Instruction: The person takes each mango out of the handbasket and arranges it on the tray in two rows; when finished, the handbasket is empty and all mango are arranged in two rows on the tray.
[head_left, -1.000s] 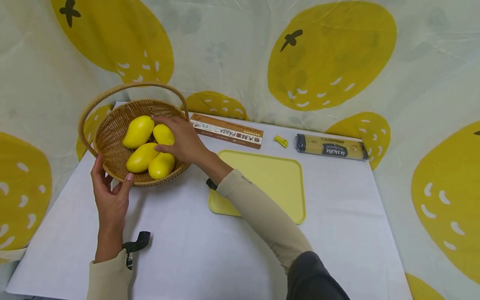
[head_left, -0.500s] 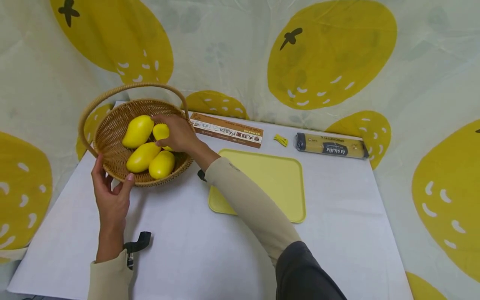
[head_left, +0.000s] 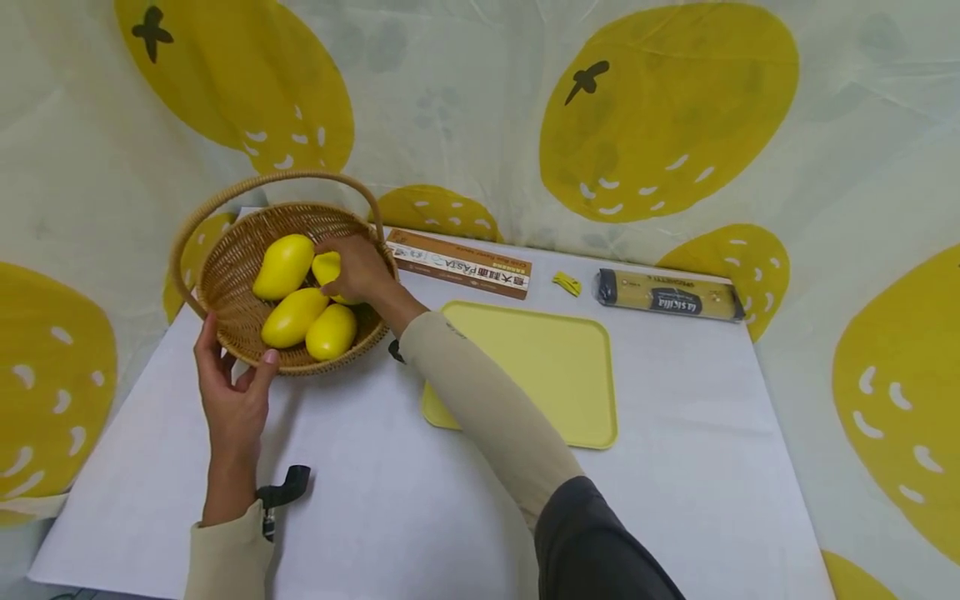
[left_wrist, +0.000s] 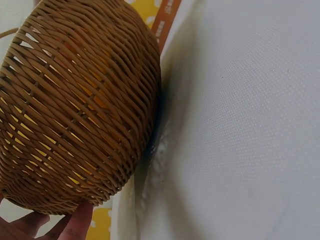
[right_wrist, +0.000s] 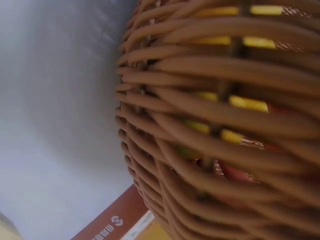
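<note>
A wicker basket [head_left: 232,283] with a tall arched handle stands at the left of the table, holding several yellow lemons. At its near-left rim my left hand [head_left: 234,408] grips the edge, thumb and fingers spread along it; in the left wrist view its fingers [left_wrist: 80,222] touch the woven side. My right hand [head_left: 362,271] reaches inside, thumb and fingers around the rear-right lemon [head_left: 326,267], which it partly hides. Beside it lie the upper-left lemon [head_left: 285,265], a middle lemon [head_left: 294,318] and a front lemon [head_left: 331,332]. In the right wrist view the basket wall [right_wrist: 225,120] blocks the hand.
A pale yellow tray [head_left: 555,375] lies right of the basket, partly under my right forearm. Along the back are a pasta box [head_left: 459,262], a small yellow item [head_left: 567,283] and a spaghetti pack [head_left: 670,295]. A lemon-print cloth [head_left: 465,100] hangs behind the table.
My right hand has shifted a little left and deeper into the basket, off the front lemon and around the rear-right one. The left hand keeps its hold on the rim.
</note>
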